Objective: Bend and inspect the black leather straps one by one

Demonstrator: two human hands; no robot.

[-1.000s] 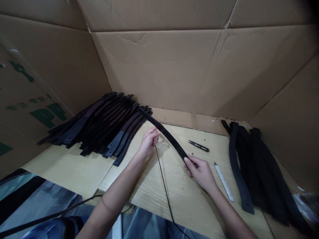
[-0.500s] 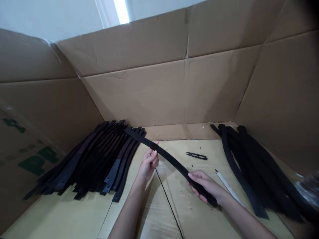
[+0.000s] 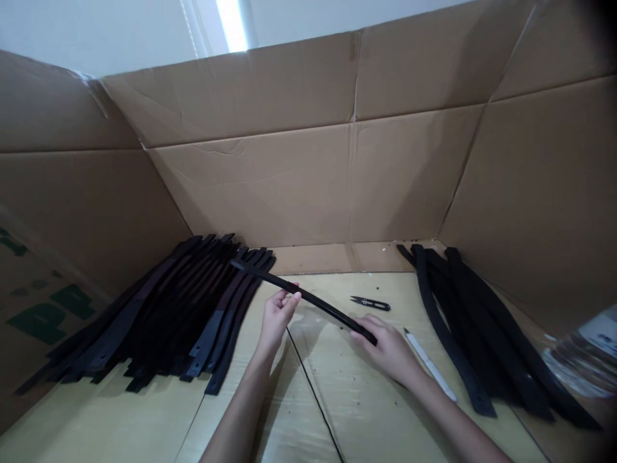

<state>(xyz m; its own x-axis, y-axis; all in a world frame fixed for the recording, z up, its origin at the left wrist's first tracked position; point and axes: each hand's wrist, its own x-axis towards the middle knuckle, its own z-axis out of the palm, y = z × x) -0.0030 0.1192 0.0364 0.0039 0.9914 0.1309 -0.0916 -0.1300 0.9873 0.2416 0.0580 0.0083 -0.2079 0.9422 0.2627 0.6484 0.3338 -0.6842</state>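
Note:
A long, curved black strip (image 3: pixel 324 305) slants across the middle, its narrow edge turned toward me. My left hand (image 3: pixel 278 316) pinches it around mid-length, thumb on the near side. The lower right end sits in my right hand (image 3: pixel 383 344), whose fingers close around it. A thin black cord (image 3: pixel 312 384) runs from below my left hand down to the near edge; whether that hand also grips it I cannot tell. The strip's far end overlaps a pile of similar dark strips (image 3: pixel 168 308) on the left.
More black strips (image 3: pixel 482 328) lie on the right. Black thread snips (image 3: pixel 370 303) and a white pen-like tool (image 3: pixel 430 365) lie on the tabletop (image 3: pixel 385 424). A clear plastic bottle (image 3: pixel 585 354) stands far right. Cardboard walls (image 3: pixel 255 186) enclose the left, back and right.
The strip has rolled from showing its broad face to showing its edge. My right hand has turned over it and moved slightly up. The view has shifted, bringing in more of the bottle.

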